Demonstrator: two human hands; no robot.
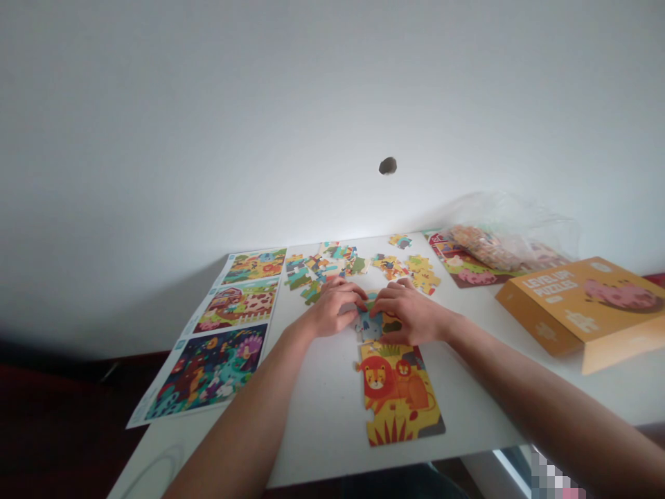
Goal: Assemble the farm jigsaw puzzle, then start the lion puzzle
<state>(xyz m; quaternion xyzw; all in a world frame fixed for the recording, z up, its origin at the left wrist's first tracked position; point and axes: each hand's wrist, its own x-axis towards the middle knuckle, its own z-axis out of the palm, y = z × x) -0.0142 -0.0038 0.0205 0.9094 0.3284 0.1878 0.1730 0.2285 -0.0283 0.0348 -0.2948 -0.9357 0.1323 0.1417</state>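
A partly joined jigsaw puzzle [397,395] lies on the table in front of me, with two orange lions on yellow ground. At its far end is a blue puzzle piece [370,327] with an elephant's face. My left hand [337,306] has its fingers bent over the left side of the pieces there. From the right, my right hand [408,310] closes its fingers on the same spot, with the thumb low by the puzzle. The fingers partly hide the pieces between them. Beyond the hands lie several loose puzzle pieces [332,262].
A printed sheet [218,326] with three pictures lies at the left edge of the white table [316,416]. To the right stands an orange puzzle box [587,305]. Behind it, a clear plastic bag [530,225] of pieces rests on a farm picture [467,274]. A wall closes off the back.
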